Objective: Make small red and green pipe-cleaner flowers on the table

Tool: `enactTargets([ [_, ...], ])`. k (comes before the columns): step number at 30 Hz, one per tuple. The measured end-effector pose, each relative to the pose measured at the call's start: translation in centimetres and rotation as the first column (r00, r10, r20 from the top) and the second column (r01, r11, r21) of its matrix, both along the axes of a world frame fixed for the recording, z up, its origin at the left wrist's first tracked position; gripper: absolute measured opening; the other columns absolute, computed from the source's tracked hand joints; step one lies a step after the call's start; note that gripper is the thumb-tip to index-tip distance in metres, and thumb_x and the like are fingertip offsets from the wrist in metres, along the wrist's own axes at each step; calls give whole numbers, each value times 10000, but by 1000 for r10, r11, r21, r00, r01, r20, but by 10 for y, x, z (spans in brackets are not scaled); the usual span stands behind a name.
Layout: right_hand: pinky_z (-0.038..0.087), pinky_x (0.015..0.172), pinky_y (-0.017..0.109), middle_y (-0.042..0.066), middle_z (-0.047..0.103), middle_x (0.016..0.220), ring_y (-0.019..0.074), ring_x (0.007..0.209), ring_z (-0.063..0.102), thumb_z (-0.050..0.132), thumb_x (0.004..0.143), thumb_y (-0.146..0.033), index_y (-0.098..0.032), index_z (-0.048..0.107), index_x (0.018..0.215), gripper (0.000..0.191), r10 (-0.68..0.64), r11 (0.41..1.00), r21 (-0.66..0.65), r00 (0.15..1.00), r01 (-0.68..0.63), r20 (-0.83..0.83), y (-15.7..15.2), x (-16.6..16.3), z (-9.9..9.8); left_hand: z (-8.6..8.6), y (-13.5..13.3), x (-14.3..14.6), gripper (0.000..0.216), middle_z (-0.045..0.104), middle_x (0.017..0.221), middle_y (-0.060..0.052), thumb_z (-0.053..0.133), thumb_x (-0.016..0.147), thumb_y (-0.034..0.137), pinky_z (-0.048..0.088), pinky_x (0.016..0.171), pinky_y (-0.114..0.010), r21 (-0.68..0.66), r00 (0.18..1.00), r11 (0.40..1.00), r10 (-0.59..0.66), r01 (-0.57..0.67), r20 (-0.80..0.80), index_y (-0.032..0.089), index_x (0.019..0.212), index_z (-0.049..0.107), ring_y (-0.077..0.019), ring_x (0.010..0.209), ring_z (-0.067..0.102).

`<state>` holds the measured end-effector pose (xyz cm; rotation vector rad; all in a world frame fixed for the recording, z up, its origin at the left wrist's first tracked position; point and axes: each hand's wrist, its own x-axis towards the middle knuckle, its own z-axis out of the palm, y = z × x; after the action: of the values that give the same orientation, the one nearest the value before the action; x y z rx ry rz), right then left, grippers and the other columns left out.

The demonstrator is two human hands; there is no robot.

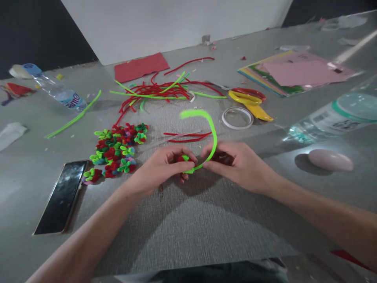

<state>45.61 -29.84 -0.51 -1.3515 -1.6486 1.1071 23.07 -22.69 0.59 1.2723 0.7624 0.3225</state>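
Note:
My left hand (165,167) is closed in a pinch on a small red and green pipe-cleaner flower (183,158) just above the table. My right hand (235,165) pinches a bright green pipe cleaner (210,125) that arcs up and back over both hands and joins the flower. The two hands almost touch at the middle of the grey table (191,228).
A pile of finished red, green and blue flowers (118,147) lies left, a phone (60,196) nearer left. Loose red and green pipe cleaners (165,92), a tape roll (237,118), yellow-red scissors (249,100), coloured paper (294,70), bottles (63,94) and a pink oval object (330,159) surround.

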Motion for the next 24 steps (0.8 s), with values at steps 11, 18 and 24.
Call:
enactTargets([
  [11,343,470,218,-33,582,650,80,518,492,640,930,-273,-189,638,780,172,63,975,-194,974,-107,-219,-2,-1,5,-3,-5,3,289,713,1070,-12,736,855,149,476,788,-236,617,997,786,4,41,-72,215,1135,703,-129,881,632],
  [18,346,460,206,-32,565,648,79,536,470,606,937,-266,-187,626,746,207,106,968,-187,947,-168,-302,-1,1,5,-3,-5,5,104,737,913,-12,685,883,107,482,817,-262,789,995,607,-73,96,-65,159,949,747,-136,846,656],
  [24,277,483,234,-57,505,602,66,530,395,598,924,-198,-181,619,709,217,140,984,-66,946,-166,-293,0,1,5,0,-5,4,131,768,977,0,652,937,138,500,824,-246,668,992,734,-90,125,-87,181,991,763,-137,905,688],
])
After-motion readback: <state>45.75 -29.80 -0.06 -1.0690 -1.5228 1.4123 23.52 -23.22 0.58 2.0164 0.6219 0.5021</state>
